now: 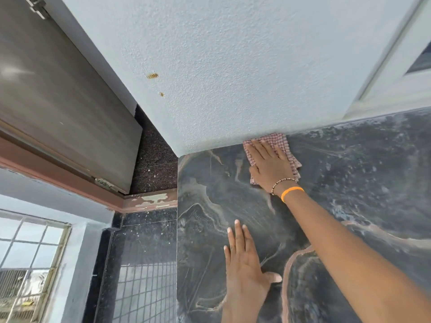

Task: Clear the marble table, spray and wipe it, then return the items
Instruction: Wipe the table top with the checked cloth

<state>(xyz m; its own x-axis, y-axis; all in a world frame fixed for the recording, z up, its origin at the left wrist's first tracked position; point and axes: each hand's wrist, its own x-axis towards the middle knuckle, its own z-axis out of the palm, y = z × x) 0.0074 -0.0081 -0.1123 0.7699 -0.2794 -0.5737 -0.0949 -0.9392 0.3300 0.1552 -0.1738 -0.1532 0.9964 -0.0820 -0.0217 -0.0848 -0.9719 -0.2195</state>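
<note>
Right hand (pixel 268 166) flat on checked cloth (pixel 283 148) at desk's (pixel 361 183) twelve o'clock edge, grip open; left hand (pixel 245 264) splayed, empty.

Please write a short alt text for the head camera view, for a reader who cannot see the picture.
The right hand presses a pink checked cloth flat on the dark marble table, at the far edge where it meets a pale wall. The left hand rests flat and open on the marble nearer the person. No other items are seen on the table.
</note>
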